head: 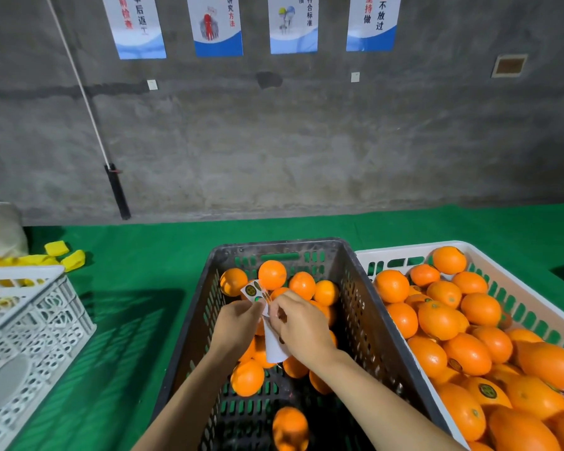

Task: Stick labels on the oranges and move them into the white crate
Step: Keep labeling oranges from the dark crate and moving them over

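Observation:
Both hands hover over the black crate (pixel 365 307), which holds several unlabelled oranges (pixel 272 274). My left hand (pixel 233 323) pinches a white strip of round labels (pixel 254 292) that curls down between the hands. At the strip's middle, my right hand (pixel 298 320) has its fingertips curled on a label. To the right stands the white crate (pixel 502 275), heaped with oranges (pixel 438 320), some of them showing dark round labels.
A green cloth (pixel 144 255) covers the table. An upturned white lattice crate (pixel 30 327) sits at the left, with yellow foam pieces (pixel 66 255) and a plastic bag behind it. A grey concrete wall with posters rises behind the table.

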Demonstrator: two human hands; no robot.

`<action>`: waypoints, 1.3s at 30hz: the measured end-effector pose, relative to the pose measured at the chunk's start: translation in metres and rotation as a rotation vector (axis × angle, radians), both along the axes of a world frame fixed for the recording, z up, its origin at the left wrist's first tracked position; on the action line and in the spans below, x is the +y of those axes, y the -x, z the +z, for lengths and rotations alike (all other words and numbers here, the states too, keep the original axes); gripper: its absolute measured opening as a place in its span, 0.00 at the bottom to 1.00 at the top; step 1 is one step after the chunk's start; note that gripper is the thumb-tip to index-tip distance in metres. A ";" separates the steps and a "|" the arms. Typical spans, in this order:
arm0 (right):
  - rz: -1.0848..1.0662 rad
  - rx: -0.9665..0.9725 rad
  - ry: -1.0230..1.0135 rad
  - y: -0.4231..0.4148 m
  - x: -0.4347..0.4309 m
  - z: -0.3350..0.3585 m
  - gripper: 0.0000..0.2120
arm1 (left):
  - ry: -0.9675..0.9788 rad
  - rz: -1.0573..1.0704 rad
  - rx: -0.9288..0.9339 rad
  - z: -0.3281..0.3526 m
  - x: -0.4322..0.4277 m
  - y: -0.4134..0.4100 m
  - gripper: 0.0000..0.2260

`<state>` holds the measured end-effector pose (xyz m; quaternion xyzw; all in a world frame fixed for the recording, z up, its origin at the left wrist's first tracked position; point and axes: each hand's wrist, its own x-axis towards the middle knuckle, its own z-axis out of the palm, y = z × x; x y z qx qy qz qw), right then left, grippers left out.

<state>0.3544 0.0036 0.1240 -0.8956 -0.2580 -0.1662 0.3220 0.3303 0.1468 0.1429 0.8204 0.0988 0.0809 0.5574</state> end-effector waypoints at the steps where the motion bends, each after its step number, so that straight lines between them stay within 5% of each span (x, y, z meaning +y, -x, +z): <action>1: 0.008 0.035 -0.016 0.000 0.000 0.000 0.08 | -0.006 0.035 -0.014 0.001 0.000 0.000 0.22; 3: 0.003 0.123 -0.157 0.000 0.002 0.002 0.07 | -0.020 0.128 -0.061 0.003 0.002 0.001 0.22; 7: -0.029 0.560 -0.761 -0.008 0.000 0.014 0.06 | 0.068 0.288 -0.163 0.006 0.013 -0.001 0.23; 12: -0.309 0.976 -0.843 -0.018 -0.011 -0.008 0.07 | 0.043 0.313 -0.175 0.003 0.013 -0.003 0.23; 17: -0.339 0.904 -0.773 -0.031 -0.013 -0.028 0.08 | -0.394 0.262 -0.020 -0.003 0.016 0.004 0.19; 22: -0.268 0.938 -0.810 -0.047 -0.014 -0.032 0.07 | -0.597 0.149 0.140 -0.002 0.010 0.002 0.15; 30: -0.241 1.051 -1.047 -0.060 -0.005 -0.046 0.06 | -0.607 0.119 0.153 -0.005 0.005 -0.007 0.14; 39: -0.295 1.016 -1.007 -0.064 -0.006 -0.059 0.07 | -0.608 0.102 0.148 -0.008 0.004 -0.011 0.13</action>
